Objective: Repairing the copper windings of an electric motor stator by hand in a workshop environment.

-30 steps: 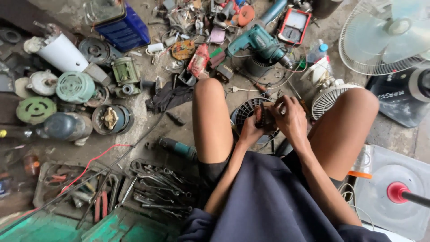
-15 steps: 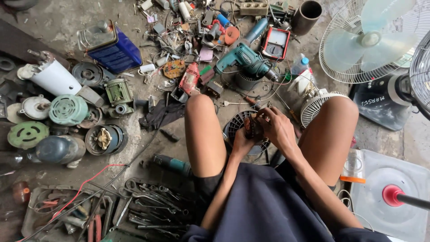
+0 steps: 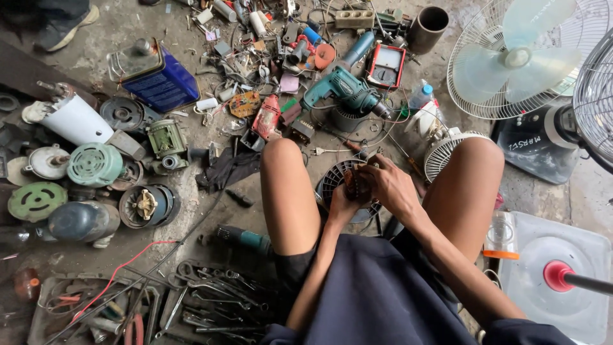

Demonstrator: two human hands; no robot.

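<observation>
Both hands meet between the knees, wrapped round a small brownish motor part (image 3: 355,185). Left hand (image 3: 341,203) cups it from below, fingers curled shut on it. Right hand (image 3: 391,186) clamps over the top, knuckles up. The part sits just above a black fan guard (image 3: 332,182) on the floor. Further out: a teal drill (image 3: 341,89) ahead, a red meter (image 3: 385,66) beside it, a white fan (image 3: 520,57) to the right, old motors (image 3: 96,165) left, wrenches (image 3: 211,294) near the left leg.
</observation>
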